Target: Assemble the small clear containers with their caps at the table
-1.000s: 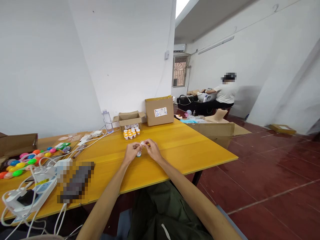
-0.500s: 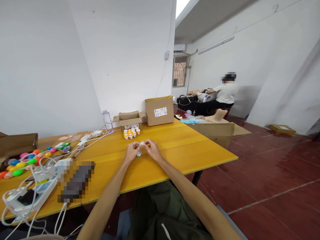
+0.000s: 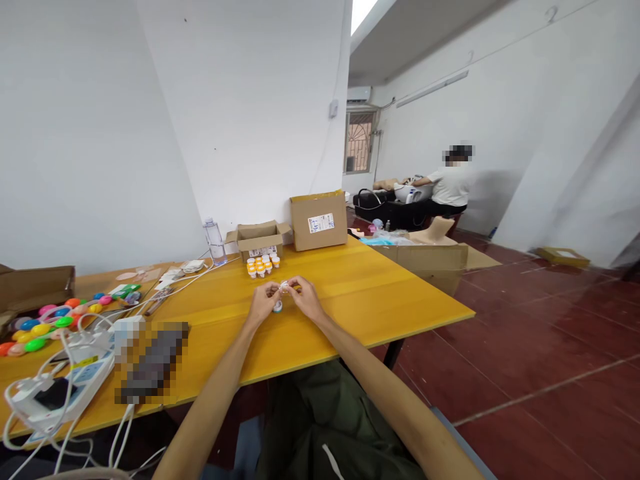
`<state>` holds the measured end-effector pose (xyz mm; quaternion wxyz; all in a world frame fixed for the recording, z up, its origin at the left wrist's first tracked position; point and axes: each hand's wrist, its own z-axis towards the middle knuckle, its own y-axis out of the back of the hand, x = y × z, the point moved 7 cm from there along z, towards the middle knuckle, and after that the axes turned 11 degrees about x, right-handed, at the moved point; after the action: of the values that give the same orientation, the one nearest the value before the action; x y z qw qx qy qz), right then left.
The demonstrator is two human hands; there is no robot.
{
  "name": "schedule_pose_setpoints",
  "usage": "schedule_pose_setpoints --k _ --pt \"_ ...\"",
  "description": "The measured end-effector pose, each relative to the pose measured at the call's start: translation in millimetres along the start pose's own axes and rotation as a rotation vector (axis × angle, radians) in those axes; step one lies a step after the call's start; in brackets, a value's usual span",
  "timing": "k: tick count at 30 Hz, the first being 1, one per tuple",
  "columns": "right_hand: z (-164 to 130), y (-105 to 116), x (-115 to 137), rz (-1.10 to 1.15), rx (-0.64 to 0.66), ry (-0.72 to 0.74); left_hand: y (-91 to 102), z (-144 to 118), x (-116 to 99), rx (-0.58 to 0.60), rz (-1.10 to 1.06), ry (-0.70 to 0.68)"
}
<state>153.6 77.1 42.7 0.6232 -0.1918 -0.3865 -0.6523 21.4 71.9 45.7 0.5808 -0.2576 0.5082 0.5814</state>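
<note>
A small white object [image 3: 284,287], too small to identify, sits between the fingertips of both hands, held just above the yellow table [image 3: 350,293] near its middle. The left hand [image 3: 263,301] has its grip pinched on the object's left end, and the right hand [image 3: 305,300] has its grip pinched on the right end, so the two hands nearly touch over it. Directly beneath the object, a small round item with a blue-and-white top [image 3: 277,307] lies on the table between the two hands.

Just beyond the object stands a cluster of small orange-and-white bottles [image 3: 263,265]. Behind that cluster is a low open cardboard box [image 3: 259,239], and beside it, further right of the object, a taller closed cardboard box [image 3: 319,221] with a white label. A clear plastic bottle [image 3: 215,241] stands left of the low box.

Well to the left of the object lie white cables [image 3: 75,347], a white device [image 3: 55,393] and a spread of colourful egg-shaped pieces [image 3: 45,323] near the table's left edge, with a brown box [image 3: 35,287] behind them.

Far beyond the object, to the right, another person in a white shirt [image 3: 450,183] sits at a dark surface by the wall, on a red tiled floor [image 3: 540,333].
</note>
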Motion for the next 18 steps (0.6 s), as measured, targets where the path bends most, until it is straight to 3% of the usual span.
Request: schedule_pose_setpoints --k 18 --pt "0.3 -0.6 -1.7 0.006 0.025 -0.022 0.3 -0.1 0.3 -0.008 0.02 0.002"
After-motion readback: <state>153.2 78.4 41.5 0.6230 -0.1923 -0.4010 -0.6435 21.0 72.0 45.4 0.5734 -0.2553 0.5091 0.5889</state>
